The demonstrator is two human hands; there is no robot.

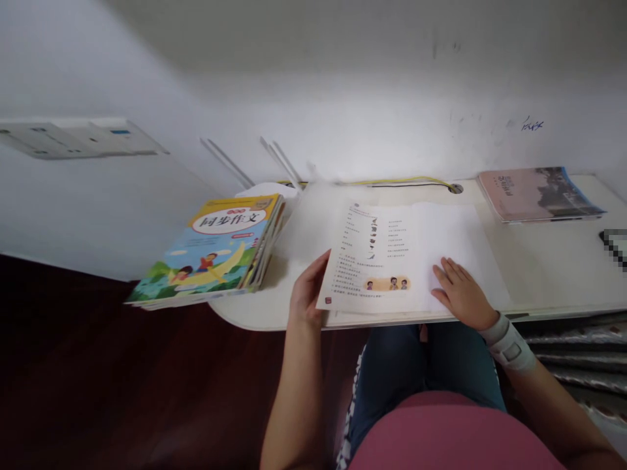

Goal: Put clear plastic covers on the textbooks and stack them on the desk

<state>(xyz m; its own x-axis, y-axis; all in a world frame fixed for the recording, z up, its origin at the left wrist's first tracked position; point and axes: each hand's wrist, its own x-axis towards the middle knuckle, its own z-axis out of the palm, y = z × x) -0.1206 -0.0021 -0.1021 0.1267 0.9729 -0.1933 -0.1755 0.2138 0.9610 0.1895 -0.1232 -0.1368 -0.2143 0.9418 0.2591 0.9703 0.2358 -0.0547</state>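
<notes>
While sitting at the long white tabletop with a rounded left end (264, 310), have the open white paper book (414, 254) lying by the front edge, printed on its left side and blank on its right. See to its left a stack of paper books under a glossy yellow, green and blue cover (210, 248); far to its right, a pile of thin pink-and-grey-covered books (539, 192). Rest the right hand (460, 294), released and loosely spread, on the blank side. Grasp the left edge with the left hand (308, 287), fingers partly hidden. Notice a thin yellow cable (406, 179) along the back.

Room right of papers (416, 248), book stack (215, 251) blocking left
</notes>
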